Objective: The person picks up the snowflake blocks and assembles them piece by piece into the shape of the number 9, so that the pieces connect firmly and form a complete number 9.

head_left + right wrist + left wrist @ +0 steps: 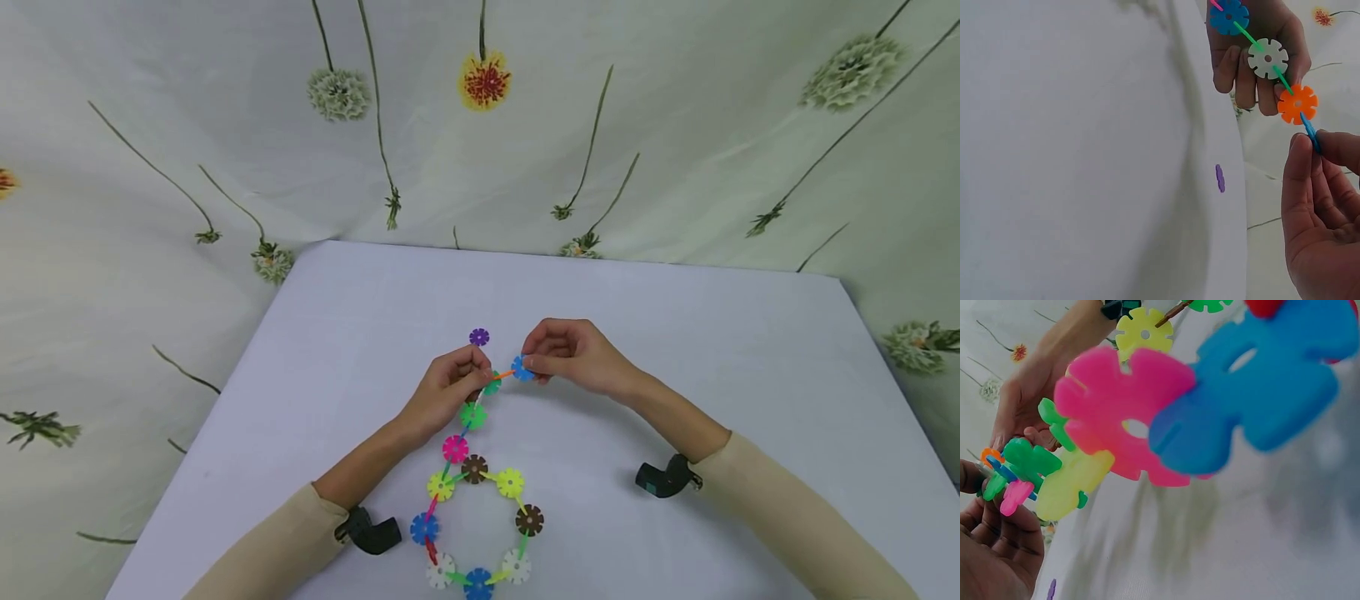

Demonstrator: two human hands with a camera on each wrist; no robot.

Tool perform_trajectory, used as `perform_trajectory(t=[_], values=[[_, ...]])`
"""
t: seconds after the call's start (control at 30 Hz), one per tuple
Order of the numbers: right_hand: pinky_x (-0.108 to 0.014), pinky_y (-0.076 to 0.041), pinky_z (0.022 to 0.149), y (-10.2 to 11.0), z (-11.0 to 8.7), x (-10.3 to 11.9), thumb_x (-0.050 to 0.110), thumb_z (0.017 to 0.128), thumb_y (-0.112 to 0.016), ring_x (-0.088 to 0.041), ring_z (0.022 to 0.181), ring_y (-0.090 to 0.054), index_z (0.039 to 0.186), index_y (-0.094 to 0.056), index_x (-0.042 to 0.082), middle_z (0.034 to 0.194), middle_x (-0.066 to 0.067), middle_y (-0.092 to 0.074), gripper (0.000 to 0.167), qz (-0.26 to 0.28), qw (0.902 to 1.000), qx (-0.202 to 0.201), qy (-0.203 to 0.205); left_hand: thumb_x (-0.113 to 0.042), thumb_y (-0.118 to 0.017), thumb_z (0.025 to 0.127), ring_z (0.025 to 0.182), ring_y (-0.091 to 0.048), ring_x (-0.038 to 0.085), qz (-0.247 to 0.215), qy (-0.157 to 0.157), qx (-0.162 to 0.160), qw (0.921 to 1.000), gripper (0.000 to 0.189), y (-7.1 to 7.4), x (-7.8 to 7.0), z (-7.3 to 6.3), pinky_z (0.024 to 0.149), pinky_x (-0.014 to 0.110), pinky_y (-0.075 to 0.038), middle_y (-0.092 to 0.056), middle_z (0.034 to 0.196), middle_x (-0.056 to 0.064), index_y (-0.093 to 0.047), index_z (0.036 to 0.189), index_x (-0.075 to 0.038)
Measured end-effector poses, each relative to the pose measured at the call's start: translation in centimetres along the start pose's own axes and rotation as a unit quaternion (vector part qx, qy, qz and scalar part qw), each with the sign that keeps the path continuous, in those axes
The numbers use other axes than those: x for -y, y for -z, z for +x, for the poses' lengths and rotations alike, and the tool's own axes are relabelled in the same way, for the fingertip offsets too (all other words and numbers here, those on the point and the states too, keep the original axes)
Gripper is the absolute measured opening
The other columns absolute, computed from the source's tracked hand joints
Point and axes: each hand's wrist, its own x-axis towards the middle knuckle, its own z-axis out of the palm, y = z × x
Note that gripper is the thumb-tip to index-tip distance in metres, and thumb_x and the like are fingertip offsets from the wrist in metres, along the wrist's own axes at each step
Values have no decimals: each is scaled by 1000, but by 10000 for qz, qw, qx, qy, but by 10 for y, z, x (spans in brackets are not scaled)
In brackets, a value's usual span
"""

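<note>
A chain of slotted plastic snowflake discs runs up the table from a ring of discs. My left hand (446, 387) pinches the upper end of this chain, by a green disc (492, 384). An orange disc (1297, 104), edge-on in the head view, sticks out from that end toward the right. Between right thumb and fingers, my right hand (573, 354) pinches a blue disc (522, 368). In the right wrist view the blue disc's edge meets the orange disc. A pink disc (1125, 415) and a large blurred blue disc fill the left wrist view.
The disc ring, with a brown disc (529, 520) and a yellow disc (511, 482) among several, lies near the table's front. A loose purple disc (479, 337) lies behind the left hand. A flowered cloth (525, 167) hangs behind the white table (712, 333).
</note>
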Motion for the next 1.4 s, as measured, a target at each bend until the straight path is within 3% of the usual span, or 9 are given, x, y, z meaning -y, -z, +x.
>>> perform_trajectory(t=[0.13, 0.37, 0.5, 0.63, 0.8, 0.9, 1.0, 1.17, 1.4], values=[[-34, -66, 77, -6, 2, 2, 6, 100, -73, -31, 79, -75, 111, -70, 2, 104, -40, -69, 12, -5, 9999, -119, 38, -13, -58, 108, 70, -49, 10, 54, -69, 7, 10000, 13, 1, 0, -1, 65, 21, -42, -53, 75, -2, -61, 106, -1], [-35, -68, 77, -17, 1, 1, 3, 99, -75, -19, 77, -79, 111, -71, -3, 106, -37, -73, 14, 142, 9978, -623, -199, -15, -59, 110, 72, -49, 10, 15, -46, -108, 9999, 15, 4, 1, -1, 69, 21, -43, -54, 80, 5, -63, 110, 0], [-37, -68, 76, -23, 2, 0, 0, 99, -73, -17, 76, -79, 111, -69, -6, 102, -31, -75, 14, 289, 9974, -630, -170, -15, -58, 111, 72, -48, 10, 68, 14, -91, 9999, 15, 5, 1, -3, 68, 20, -42, -53, 81, 4, -62, 111, -1], [-40, -68, 77, -23, 6, -1, 1, 100, -72, -19, 78, -80, 110, -68, -6, 98, -27, -75, 13, 279, 9991, -330, -15, -16, -56, 112, 73, -47, 10, 127, 67, -28, 9999, 16, 7, 0, -5, 68, 21, -40, -50, 79, 1, -61, 110, -1], [-40, -68, 79, -10, 22, -3, 11, 107, -65, -23, 80, -78, 115, -67, -3, 103, -26, -72, 16, 35, 9989, 437, -133, -14, -55, 111, 71, -47, 10, 298, 102, -40, 9995, 16, 11, 1, -10, 67, 21, -40, -50, 78, 0, -61, 109, 0], [-36, -66, 78, -4, 39, -10, 19, 110, -62, -26, 84, -76, 119, -69, -1, 105, -19, -74, 23, -454, 9978, 429, -229, -14, -55, 111, 72, -48, 10, 338, 144, -137, 9992, 16, 14, 2, -13, 67, 21, -42, -51, 78, 0, -60, 109, 1], [-30, -60, 80, -2, 60, -22, 23, 107, -67, -22, 91, -71, 116, -73, 5, 104, -10, -76, 21, -1273, 9918, 84, -57, -14, -55, 111, 73, -49, 10, 254, 184, -229, 9992, 15, 16, 4, -14, 68, 20, -44, -52, 77, -2, -61, 110, 0], [-33, -54, 94, -10, 87, -34, 26, 99, -77, -19, 103, -67, 117, -74, 14, 111, -4, -75, 22, -2394, 9709, -74, 12, -12, -55, 110, 70, -48, 9, 117, 45, -140, 9998, 15, 15, 5, -14, 65, 21, -42, -51, 76, -2, -60, 109, 2], [-41, -51, 100, -25, 104, -28, 26, 97, -81, -24, 113, -60, 124, -72, 13, 119, -8, -67, 31, -3358, 9418, 119, 135, -11, -54, 110, 68, -47, 8, 50, -154, -60, 9999, 15, 13, 4, -12, 64, 20, -40, -50, 76, -2, -60, 106, 2]])
